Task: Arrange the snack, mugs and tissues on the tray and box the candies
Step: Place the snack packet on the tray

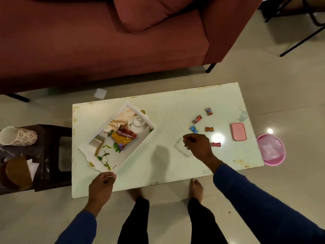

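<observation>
My left hand (102, 184) pinches the tray's (98, 136) near corner, snack packet (124, 137) inside; my right hand (197, 144) grips the clear box (181, 148) beside 5 scattered candies (197, 119).

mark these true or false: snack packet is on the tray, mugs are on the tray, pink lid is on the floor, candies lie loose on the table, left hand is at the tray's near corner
1. The snack packet lies on the tray. True.
2. The mugs stand on the tray. False: they lie on the dark stool left of the table.
3. The pink lid is on the floor. False: it lies on the table.
4. Candies lie loose on the table. True.
5. The left hand is at the tray's near corner. True.
</observation>
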